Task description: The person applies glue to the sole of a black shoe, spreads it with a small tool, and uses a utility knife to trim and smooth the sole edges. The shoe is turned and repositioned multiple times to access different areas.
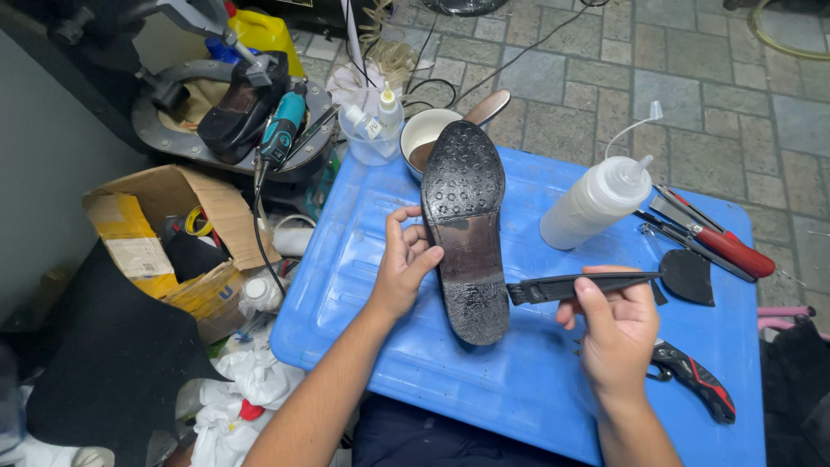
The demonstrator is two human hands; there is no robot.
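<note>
A black shoe (465, 227) lies sole-up on a blue plastic lid (536, 380) that serves as a work surface. Its forepart is studded rubber, its waist brown, its heel black. My left hand (403, 264) grips the shoe's left edge at the waist. My right hand (612, 324) pinches a thin black brush (566, 285) whose bristle end points at the shoe's right edge, just short of the heel.
A white squeeze bottle (596, 201), red-handled pliers (718, 242), a black rubber piece (689, 276) and a black-and-red knife (696, 380) lie on the right. A white cup (425, 131) stands behind the shoe. A cardboard box (173, 233) and a teal rotary tool (281, 130) sit left.
</note>
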